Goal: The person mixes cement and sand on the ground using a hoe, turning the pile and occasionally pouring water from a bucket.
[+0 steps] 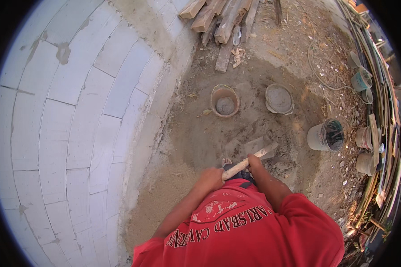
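Note:
My left hand (pixel 212 179) is closed round the lower end of a pale wooden tool handle (pixel 239 169), close in front of my body. Farther up and to the right, my right hand (pixel 254 164) grips the same handle. A flat greyish shape (pixel 256 146) lies by the handle's far end; whether it is the tool's blade I cannot tell. Wet grey mortar (pixel 283 168) is smeared over the ground there. Beyond my hands stand an orange-brown bucket (pixel 216 94) with grey mix inside and, to its right, a round pail (pixel 279 99) filled with grey mix.
A pale block wall (pixel 75 133) rises along the left. Wooden beams (pixel 229 20) are piled at the far end. On the right are a white bucket (pixel 317 136), several more buckets, a hose (pixel 315 66) and long poles (pixel 389 111). Sandy material (pixel 158 196) lies along the wall's foot.

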Available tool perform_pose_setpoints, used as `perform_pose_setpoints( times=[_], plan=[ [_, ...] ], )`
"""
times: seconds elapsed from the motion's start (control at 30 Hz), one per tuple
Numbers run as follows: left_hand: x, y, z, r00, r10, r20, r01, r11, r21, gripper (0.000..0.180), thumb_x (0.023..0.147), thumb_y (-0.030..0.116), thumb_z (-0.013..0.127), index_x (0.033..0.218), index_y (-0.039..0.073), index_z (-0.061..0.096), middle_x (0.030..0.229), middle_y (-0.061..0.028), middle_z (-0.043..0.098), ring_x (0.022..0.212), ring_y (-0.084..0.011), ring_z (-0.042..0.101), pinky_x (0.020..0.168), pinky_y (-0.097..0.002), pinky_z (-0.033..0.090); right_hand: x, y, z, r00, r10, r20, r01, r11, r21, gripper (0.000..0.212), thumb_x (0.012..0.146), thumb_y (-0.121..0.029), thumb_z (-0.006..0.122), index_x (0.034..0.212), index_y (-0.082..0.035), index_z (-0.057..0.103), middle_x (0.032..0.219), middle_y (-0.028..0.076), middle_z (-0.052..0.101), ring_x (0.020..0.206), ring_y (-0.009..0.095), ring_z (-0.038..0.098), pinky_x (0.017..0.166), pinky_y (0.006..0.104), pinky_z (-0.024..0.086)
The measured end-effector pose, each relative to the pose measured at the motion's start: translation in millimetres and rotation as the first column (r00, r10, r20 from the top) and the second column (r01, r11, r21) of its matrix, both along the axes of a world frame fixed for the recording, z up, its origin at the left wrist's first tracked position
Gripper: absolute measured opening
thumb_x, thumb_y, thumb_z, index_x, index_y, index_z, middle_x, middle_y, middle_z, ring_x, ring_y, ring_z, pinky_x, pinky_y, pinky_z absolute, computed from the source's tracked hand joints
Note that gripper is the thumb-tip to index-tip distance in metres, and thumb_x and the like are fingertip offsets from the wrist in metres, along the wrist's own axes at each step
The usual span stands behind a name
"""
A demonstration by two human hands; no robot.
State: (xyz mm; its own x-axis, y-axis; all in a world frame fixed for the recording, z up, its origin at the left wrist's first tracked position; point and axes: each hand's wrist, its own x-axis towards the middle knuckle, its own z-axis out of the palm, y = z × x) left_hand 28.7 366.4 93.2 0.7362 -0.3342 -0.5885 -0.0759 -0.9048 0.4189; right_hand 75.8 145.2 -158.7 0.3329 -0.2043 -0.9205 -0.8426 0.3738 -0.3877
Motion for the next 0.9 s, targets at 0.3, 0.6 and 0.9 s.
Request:
perform_pose_setpoints(
  times=[0.3, 0.6, 0.9],
  plan=[
    [125.7, 27.1, 43.3, 0.838, -0.544, 0.046, 0.535, 0.835, 0.129, 0.031, 0.079, 0.028, 0.068, 0.101, 0.007, 0.062, 0.083, -0.0200, 0.068, 0.080, -0.0386, 0.067, 0.069, -0.0501, 0.053, 31.7, 50.4, 87.7, 0.883, -0.457, 0.107, 0.458, 0.889, 0.010, 0.034, 0.084, -0.016, 0.061, 0.100, 0.014, 0.055, 0.082, 0.023, 0.064, 0.068, 0.032, 0.069, 0.056, 0.0429, 0.056],
    [168.3, -28.1, 44.0, 0.207, -0.978, -0.004, 0.978, 0.207, 0.000, 0.046, 0.083, 0.040, 0.068, 0.108, 0.002, 0.058, 0.089, -0.0208, 0.068, 0.087, -0.0383, 0.066, 0.075, -0.0494, 0.051, -91.8, 87.6, 76.9, 0.061, -0.984, 0.167, 0.994, 0.076, 0.084, 0.026, 0.089, -0.015, 0.060, 0.100, 0.006, 0.052, 0.082, 0.016, 0.057, 0.070, 0.030, 0.063, 0.064, 0.0428, 0.056],
    [77.9, -102.0, 8.2, -0.147, -0.978, -0.149, 0.980, -0.123, -0.159, 0.048, 0.088, 0.042, 0.061, 0.112, 0.001, 0.056, 0.096, -0.0222, 0.068, 0.092, -0.0400, 0.065, 0.079, -0.0506, 0.050, -202.7, 95.6, 97.2, -0.588, -0.786, 0.192, 0.808, -0.578, 0.111, 0.013, 0.091, -0.012, 0.053, 0.093, -0.003, 0.045, 0.077, 0.007, 0.047, 0.063, 0.020, 0.050, 0.058, 0.0336, 0.053]
  ],
)
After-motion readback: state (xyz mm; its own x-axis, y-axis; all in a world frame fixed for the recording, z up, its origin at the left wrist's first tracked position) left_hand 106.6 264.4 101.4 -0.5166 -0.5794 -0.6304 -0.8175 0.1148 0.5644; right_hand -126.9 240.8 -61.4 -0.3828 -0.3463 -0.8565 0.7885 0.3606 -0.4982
